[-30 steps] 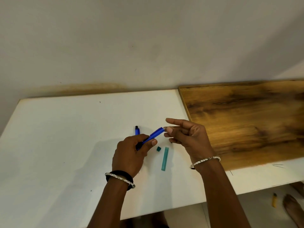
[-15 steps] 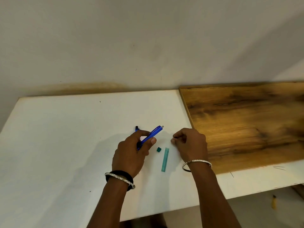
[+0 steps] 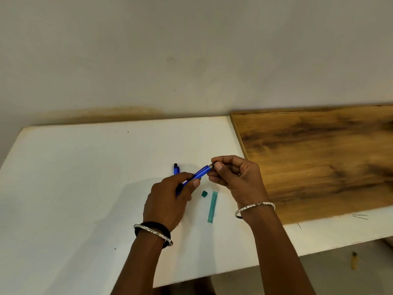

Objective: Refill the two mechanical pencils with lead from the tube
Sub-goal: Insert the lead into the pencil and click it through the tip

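Observation:
My left hand (image 3: 168,201) grips a blue mechanical pencil (image 3: 200,173) by its lower half, the barrel slanting up to the right. My right hand (image 3: 236,177) pinches the pencil's upper end between thumb and forefinger; what sits in that pinch is too small to tell. The second blue pencil (image 3: 176,168) lies on the white table (image 3: 85,177) behind my left hand, mostly hidden. A teal lead tube (image 3: 212,207) lies flat between my wrists, with its small teal cap (image 3: 204,193) beside it to the left.
A brown wooden board (image 3: 319,158) lies on the table's right part against the wall. Several thin dark leads (image 3: 360,217) rest near the front right edge. A small yellow object (image 3: 353,260) is on the floor below.
My right hand dropped to the table near the tube half a second ago, then rose again and now pinches the pencil's upper end. My left hand has held the pencil steady.

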The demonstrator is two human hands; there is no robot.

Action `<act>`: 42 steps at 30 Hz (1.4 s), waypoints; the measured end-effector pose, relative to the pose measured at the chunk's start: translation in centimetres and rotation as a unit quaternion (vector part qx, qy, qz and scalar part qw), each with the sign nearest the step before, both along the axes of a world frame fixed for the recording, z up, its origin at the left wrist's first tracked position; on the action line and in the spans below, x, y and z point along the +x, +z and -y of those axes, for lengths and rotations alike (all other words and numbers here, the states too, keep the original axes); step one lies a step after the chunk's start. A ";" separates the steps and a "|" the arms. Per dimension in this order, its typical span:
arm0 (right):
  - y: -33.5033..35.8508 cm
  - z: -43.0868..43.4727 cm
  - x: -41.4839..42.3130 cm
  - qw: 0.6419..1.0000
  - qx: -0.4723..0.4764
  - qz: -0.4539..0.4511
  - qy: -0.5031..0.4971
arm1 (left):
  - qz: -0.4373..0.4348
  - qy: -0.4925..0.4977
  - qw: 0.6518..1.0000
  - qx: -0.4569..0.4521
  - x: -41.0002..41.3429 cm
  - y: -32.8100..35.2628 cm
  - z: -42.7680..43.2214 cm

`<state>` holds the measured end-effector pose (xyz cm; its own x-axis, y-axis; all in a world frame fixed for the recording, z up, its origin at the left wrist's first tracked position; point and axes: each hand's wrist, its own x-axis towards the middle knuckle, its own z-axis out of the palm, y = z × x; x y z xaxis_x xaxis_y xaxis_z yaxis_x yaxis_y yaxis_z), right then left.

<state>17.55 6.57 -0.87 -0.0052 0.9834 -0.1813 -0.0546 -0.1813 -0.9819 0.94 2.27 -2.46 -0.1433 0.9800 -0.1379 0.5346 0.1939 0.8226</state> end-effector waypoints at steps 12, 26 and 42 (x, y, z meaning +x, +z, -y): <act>0.6 0.3 0.6 0.998 -0.040 -0.037 0.031 | -0.023 -0.001 1.000 0.020 0.0 0.3 0.2; 1.2 0.7 0.7 0.988 -0.114 -0.096 0.038 | 0.020 0.000 1.000 0.019 0.6 0.6 0.1; 1.7 0.3 -1.9 0.947 -0.130 -0.278 -0.094 | 0.141 -0.054 0.989 -0.008 2.4 1.7 0.1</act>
<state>15.67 6.32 0.79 0.0005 0.8986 -0.4387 -0.6056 -0.3488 -0.7152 3.31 2.21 -0.77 0.0090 0.9849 -0.1729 0.3033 0.1620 0.9390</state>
